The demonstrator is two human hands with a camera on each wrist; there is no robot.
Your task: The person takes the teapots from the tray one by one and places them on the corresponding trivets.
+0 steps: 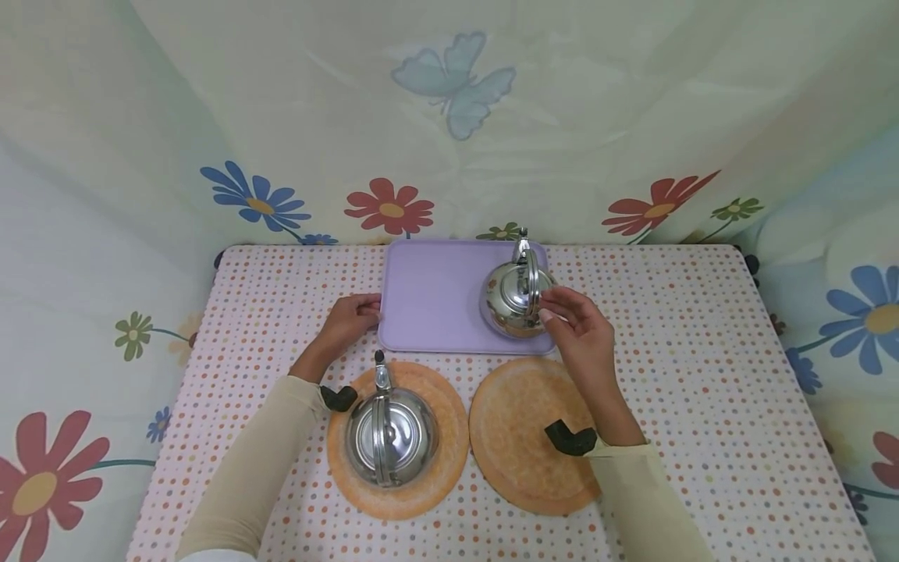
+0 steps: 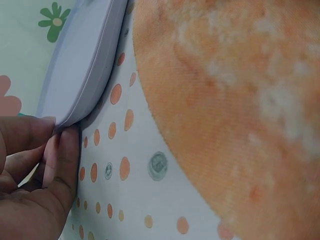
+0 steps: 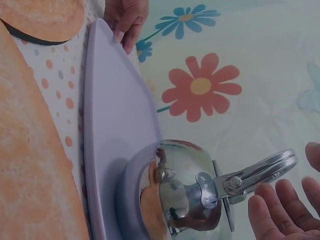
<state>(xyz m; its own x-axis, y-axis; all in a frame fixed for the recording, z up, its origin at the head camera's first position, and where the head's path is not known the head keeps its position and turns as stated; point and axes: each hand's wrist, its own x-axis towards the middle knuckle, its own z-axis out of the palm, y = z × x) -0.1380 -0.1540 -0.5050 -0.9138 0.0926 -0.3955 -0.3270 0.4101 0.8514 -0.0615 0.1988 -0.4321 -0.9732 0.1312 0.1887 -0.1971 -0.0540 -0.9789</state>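
Note:
A lilac tray (image 1: 435,300) lies at the table's back edge. My left hand (image 1: 351,318) pinches its left rim between thumb and fingers, as the left wrist view shows. A shiny steel kettle (image 1: 511,300) stands on the tray's right end, spout pointing away from me and its loop handle (image 3: 260,172) raised. My right hand (image 1: 576,320) is at that handle with fingers apart; in the right wrist view, fingertips (image 3: 275,192) sit beside the loop without closing round it. A second steel kettle (image 1: 410,437) stands on the left round mat, near my left forearm.
Two round orange-brown mats, a left one (image 1: 449,468) and a right one (image 1: 527,437), lie side by side in front of the tray. The dotted tablecloth (image 1: 709,406) covers the table. A flowered curtain (image 1: 562,140) hangs right behind the tray and along both sides.

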